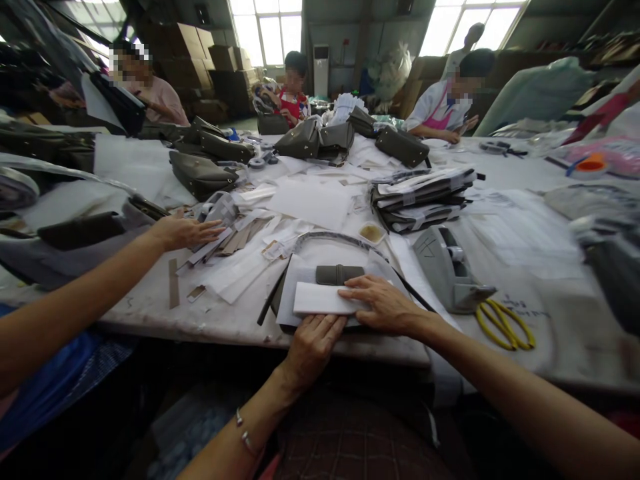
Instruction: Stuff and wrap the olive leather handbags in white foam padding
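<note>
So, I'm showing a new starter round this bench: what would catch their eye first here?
First, the person's left hand and right hand, both laid on a white paper strip over a grey bag at the near edge of the table. Next, a co-worker's hand reaches in from the left to scattered strips, and yellow scissors lie to the right. More grey bags pile up further back.

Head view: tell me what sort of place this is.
Probably a handbag-making workshop: grey handbags lie across the long table, flat pieces are stacked beside them, and cartons are piled up at the back.
</note>
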`<action>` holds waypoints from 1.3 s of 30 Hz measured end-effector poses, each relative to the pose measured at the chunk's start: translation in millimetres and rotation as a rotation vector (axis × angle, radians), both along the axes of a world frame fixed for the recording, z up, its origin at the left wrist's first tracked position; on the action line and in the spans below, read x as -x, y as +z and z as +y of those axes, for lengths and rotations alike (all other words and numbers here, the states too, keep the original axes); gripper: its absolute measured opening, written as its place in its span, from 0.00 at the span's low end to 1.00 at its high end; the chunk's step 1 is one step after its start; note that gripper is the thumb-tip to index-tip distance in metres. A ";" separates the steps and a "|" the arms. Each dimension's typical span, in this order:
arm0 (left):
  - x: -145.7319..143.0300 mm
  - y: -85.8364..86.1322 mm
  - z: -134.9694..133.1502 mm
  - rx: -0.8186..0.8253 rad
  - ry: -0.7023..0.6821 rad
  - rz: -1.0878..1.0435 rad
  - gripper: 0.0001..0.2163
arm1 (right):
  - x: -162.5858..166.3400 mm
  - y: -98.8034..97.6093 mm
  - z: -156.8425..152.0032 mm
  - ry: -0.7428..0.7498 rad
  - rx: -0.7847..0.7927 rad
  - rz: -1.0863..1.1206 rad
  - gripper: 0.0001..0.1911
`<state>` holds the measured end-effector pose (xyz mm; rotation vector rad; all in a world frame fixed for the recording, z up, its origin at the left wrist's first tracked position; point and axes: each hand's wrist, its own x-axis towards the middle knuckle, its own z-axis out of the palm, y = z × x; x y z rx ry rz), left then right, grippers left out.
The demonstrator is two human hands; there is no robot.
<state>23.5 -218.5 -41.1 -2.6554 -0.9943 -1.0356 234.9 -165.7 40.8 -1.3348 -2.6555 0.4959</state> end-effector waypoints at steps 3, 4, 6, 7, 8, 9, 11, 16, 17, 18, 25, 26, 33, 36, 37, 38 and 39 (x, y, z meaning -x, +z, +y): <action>2.6 14.0 -4.4 -0.033 -0.024 0.021 0.12 | 0.1 -5.6 -1.1 0.013 -0.040 0.003 0.28; 2.0 19.9 -5.3 -0.046 -0.020 0.043 0.12 | 0.5 -6.6 -1.6 0.027 -0.063 0.005 0.27; -1.3 30.2 -4.2 -0.055 0.005 0.102 0.14 | 1.3 -7.7 -3.0 0.042 -0.099 0.012 0.25; -3.2 33.6 -1.9 -0.044 0.022 0.130 0.16 | 1.6 -8.0 -4.0 0.045 -0.109 0.014 0.24; -4.8 35.3 1.3 -0.020 0.036 0.151 0.19 | 1.7 -8.0 -5.0 0.047 -0.114 0.016 0.23; -5.9 35.5 5.1 0.013 0.043 0.163 0.22 | 1.7 -7.8 -6.3 0.052 -0.115 0.016 0.23; -5.7 31.8 13.2 0.087 0.034 0.165 0.26 | 0.9 -6.6 -9.6 0.078 -0.108 0.019 0.23; -0.2 22.6 23.5 0.200 -0.012 0.173 0.30 | -1.2 -7.7 -22.6 0.122 -0.126 0.048 0.28; -0.2 23.5 24.0 0.214 -0.013 0.192 0.30 | -0.7 -10.5 -25.5 0.113 -0.145 0.043 0.29; -0.8 25.4 24.2 0.226 -0.009 0.217 0.30 | 0.3 -14.1 -28.2 0.101 -0.168 0.029 0.30; -9.7 41.8 29.9 0.249 0.012 0.393 0.29 | 11.3 -39.9 -38.8 0.002 -0.354 -0.031 0.25; -10.2 42.1 31.2 0.243 0.018 0.402 0.29 | 12.7 -42.1 -39.6 -0.010 -0.373 -0.033 0.24; -9.3 35.9 27.7 0.259 0.031 0.356 0.26 | 21.6 -57.3 -48.7 -0.117 -0.551 -0.068 0.24; -8.9 30.7 22.3 0.232 0.062 0.346 0.27 | 23.0 -57.4 -49.6 -0.111 -0.574 -0.034 0.25; -8.9 28.8 21.4 0.210 0.076 0.348 0.27 | 23.0 -56.2 -49.0 -0.109 -0.570 -0.026 0.26; -9.0 27.2 21.0 0.183 0.088 0.357 0.27 | 22.7 -54.6 -47.9 -0.106 -0.563 -0.022 0.25; -9.1 25.8 21.2 0.156 0.095 0.371 0.27 | 22.2 -52.8 -46.4 -0.102 -0.555 -0.021 0.25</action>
